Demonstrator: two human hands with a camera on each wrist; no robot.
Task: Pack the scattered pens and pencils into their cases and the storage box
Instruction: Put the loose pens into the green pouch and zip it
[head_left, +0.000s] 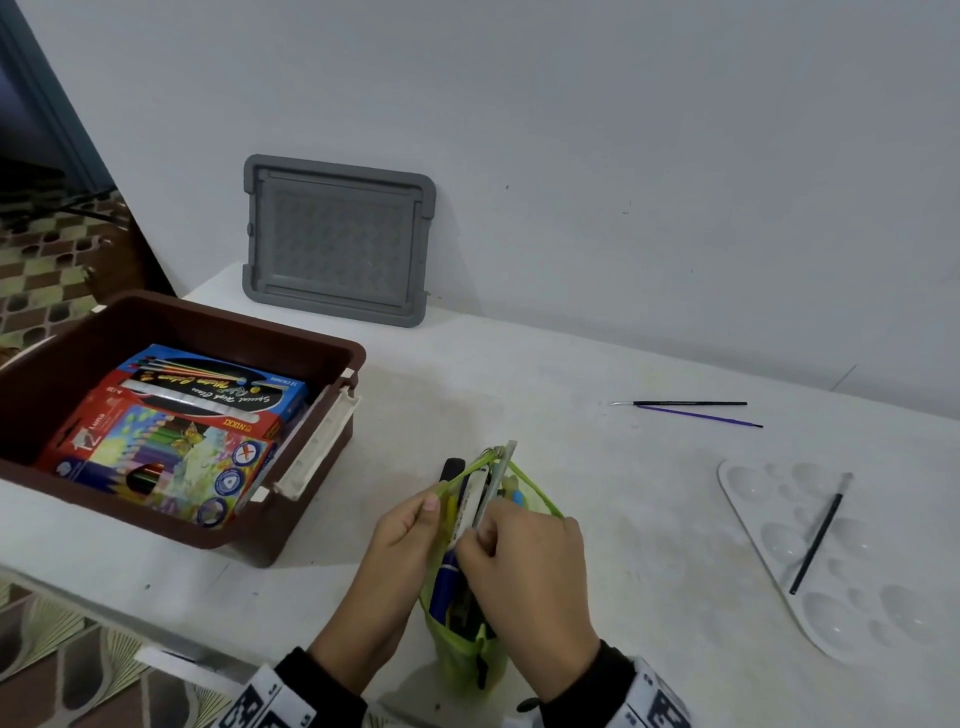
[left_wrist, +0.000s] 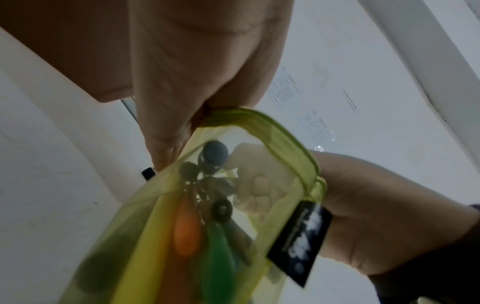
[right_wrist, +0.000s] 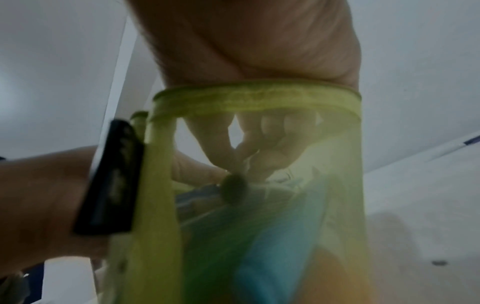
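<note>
Hands at table edge: left hand (head_left: 402, 540) pinching green mesh case (head_left: 467, 613) rim, right hand (head_left: 524, 566) curled, seemingly on its zip. Case upright, stuffed with pens. Pencil boxes (head_left: 171, 431) already in brown storage box (head_left: 332, 358); three brushes (head_left: 691, 408) left out

Lime-green mesh case (head_left: 467, 654); brown box (head_left: 322, 358) — grey lid (head_left: 337, 239).

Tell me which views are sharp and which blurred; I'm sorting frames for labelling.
Head view: evenly lit, sharp, box print readable in the storage box. Left wrist view: green pencil case soft, its lower part smeared. Right wrist view: blurriest, dim, case contents mere colour patches.
</note>
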